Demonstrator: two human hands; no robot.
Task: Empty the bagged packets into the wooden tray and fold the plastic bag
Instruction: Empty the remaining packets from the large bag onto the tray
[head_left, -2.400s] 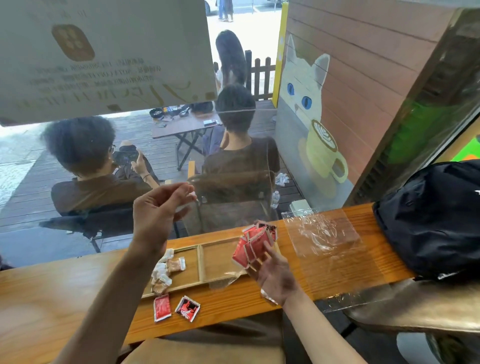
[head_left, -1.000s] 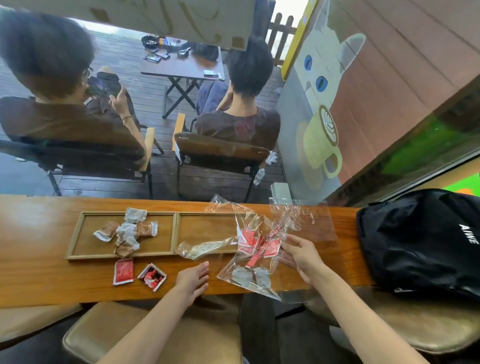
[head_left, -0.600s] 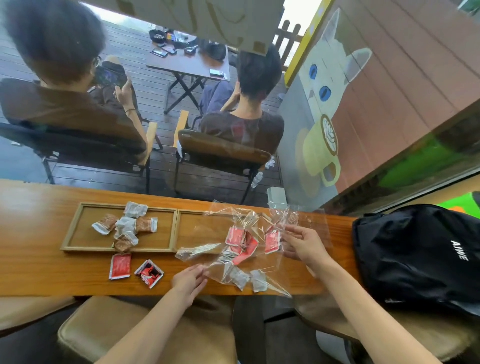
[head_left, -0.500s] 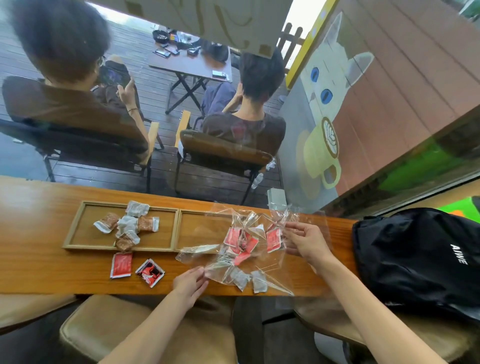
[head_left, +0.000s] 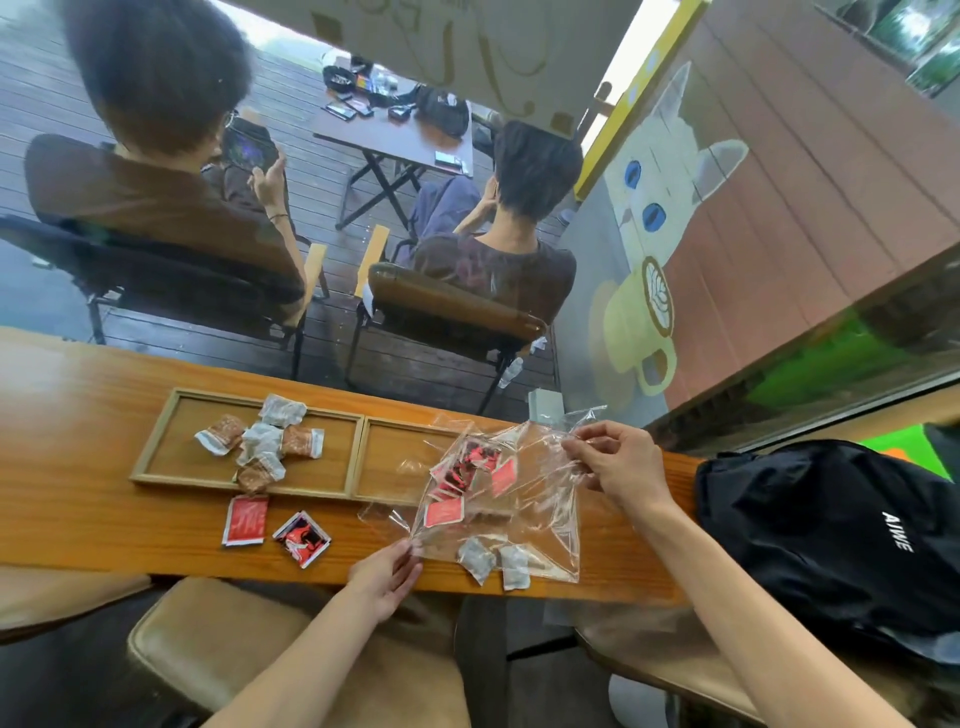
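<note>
A black backpack rests at the right end of the wooden worktop. Beyond the glass, two seated people face a small table; a painted cat mural fills the far right wall.

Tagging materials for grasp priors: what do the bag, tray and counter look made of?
Bag: thin clear plastic film, glossy; packets show through, it creases and glints. Tray: light wood with a raised frame and divider, matte, grain visible. Counter: orange-brown wood, probably varnished, given the soft sheen.
</note>
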